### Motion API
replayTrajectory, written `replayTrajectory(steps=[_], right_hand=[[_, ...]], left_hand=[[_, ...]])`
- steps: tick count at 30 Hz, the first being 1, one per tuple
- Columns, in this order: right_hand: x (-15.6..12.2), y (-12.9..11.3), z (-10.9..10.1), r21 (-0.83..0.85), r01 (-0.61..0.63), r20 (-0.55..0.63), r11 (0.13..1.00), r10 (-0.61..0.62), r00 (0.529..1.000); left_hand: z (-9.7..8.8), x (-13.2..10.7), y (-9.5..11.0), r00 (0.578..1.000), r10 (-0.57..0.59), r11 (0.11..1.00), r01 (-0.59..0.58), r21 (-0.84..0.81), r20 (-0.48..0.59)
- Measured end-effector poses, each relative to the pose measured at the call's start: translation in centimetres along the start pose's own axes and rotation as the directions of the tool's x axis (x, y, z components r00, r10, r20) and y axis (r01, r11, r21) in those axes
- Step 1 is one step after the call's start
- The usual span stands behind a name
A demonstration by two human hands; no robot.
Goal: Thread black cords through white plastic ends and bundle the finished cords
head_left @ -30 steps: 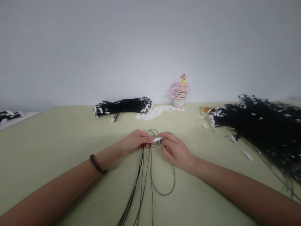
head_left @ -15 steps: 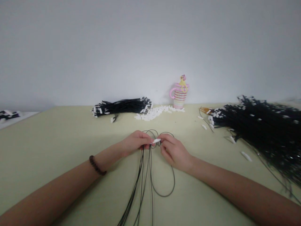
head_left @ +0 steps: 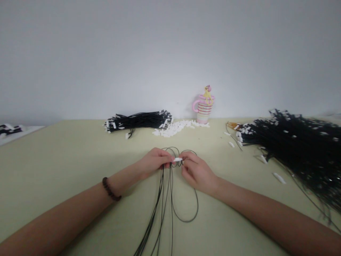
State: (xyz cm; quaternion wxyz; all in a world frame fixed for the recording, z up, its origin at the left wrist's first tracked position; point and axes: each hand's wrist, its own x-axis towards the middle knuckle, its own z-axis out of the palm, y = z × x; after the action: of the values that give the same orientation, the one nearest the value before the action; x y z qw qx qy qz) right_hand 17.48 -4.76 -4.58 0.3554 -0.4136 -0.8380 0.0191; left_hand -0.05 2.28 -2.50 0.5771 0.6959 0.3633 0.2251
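Observation:
Between my two hands, a small white plastic piece [head_left: 177,159] lies sideways above the table. My left hand [head_left: 157,160] pinches its left end, and several thin black cords [head_left: 157,206] hang down from those fingers toward the near edge. My right hand [head_left: 195,170] is closed at the piece's right end, thumb and forefinger together, with a black cord at the fingertips. One cord loop [head_left: 197,208] droops below the right hand, and smaller loops arch just behind the fingers. The fingertips partly cover where cord and white piece meet.
On the pale table [head_left: 87,160], a black cord bundle [head_left: 141,120] with white ends lies at the back, beside a pile of white pieces [head_left: 173,128] and a pink striped mug [head_left: 204,109]. A larger cord heap [head_left: 298,142] covers the right side, with loose white pieces [head_left: 279,177] near it.
The white piece has turned slightly and now lies more level. Both hands stay almost in place, still pinching at its ends.

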Motion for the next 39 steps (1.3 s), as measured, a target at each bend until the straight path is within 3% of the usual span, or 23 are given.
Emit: replayTrajectory(steps=[6,15,20,25,33,35,37,39], right_hand=[[0.0,0.4,0.1,0.051,-0.004,0.002,0.999,0.004,1.000],[-0.2,0.6,0.3,0.095,-0.013,-0.001,0.995,0.013,1.000],[-0.2,0.6,0.3,0.113,-0.045,-0.073,0.993,0.053,0.996],[-0.2,0.9,0.2,0.095,-0.128,-0.176,0.987,0.143,0.974],[-0.1,0.8,-0.1,0.220,-0.124,-0.271,0.968,0.182,0.945],[0.0,1.1,0.0,0.328,-0.124,-0.205,0.936,0.199,0.958],[0.1,1.6,0.2,0.491,-0.213,-0.019,0.844,0.256,0.967],[0.3,2.0,0.1,0.622,-0.356,0.203,0.697,0.296,0.933]], left_hand=[[0.6,-0.1,-0.2,0.989,0.002,1.000,0.001,0.023,-0.148],[0.8,0.0,-0.2,0.984,-0.007,1.000,0.007,0.000,-0.176],[0.7,0.0,0.0,0.983,0.008,1.000,-0.012,-0.024,-0.182],[-1.1,0.4,0.9,0.971,0.025,0.992,-0.053,-0.111,-0.237],[-4.4,-0.1,4.1,0.912,0.166,0.915,-0.284,-0.287,-0.375],[-4.6,-0.4,4.7,0.903,0.196,0.884,-0.332,-0.329,-0.383],[-4.7,-0.7,5.0,0.907,0.219,0.862,-0.353,-0.363,-0.360],[-4.5,-1.1,5.2,0.923,0.233,0.846,-0.348,-0.404,-0.307]])
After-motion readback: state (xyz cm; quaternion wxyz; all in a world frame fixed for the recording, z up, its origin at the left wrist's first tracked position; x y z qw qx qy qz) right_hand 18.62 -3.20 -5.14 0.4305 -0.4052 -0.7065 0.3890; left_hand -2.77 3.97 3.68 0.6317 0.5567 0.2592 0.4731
